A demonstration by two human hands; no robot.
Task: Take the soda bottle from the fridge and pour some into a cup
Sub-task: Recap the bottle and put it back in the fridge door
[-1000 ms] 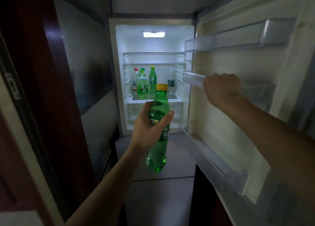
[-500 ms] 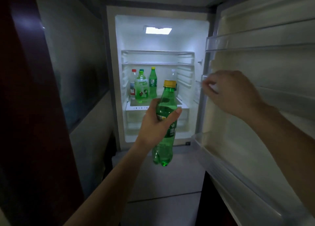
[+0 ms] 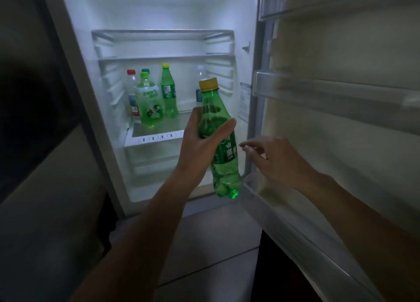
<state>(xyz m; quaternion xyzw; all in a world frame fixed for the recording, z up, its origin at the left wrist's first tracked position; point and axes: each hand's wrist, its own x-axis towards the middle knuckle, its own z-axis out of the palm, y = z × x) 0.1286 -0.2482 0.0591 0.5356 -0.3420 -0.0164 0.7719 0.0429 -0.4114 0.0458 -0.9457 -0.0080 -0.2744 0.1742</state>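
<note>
The soda bottle (image 3: 226,156) is out of the fridge (image 3: 75,74) and in my left hand (image 3: 200,147). I hold it in the air in front of the open compartment, roughly upright with its base tipped a little to the right. My fingers curl round its upper body from behind and my thumb lies across the front, just above the label. It is green, see-through plastic with a yellow cap (image 3: 208,84) that looks screwed on. The green label bears white writing I cannot read, and the lumpy base catches the light. It looks nearly full.

My right hand (image 3: 275,160) hangs just beside the bottle's label, low by the hinge side of the door (image 3: 341,142). Its fingers are loosely spread and hold nothing. It does not seem to touch the bottle.

I judge the first part of the task done, since the bottle is taken. The cap has to come off and the pour is not begun. No cup is in view, so I must find one, and the door stands open.

On the lit shelf (image 3: 156,138) behind stand a matching green bottle (image 3: 168,94), a pale green one (image 3: 150,103) and a red-capped one (image 3: 132,92). The door rack (image 3: 318,92) is blurred.
</note>
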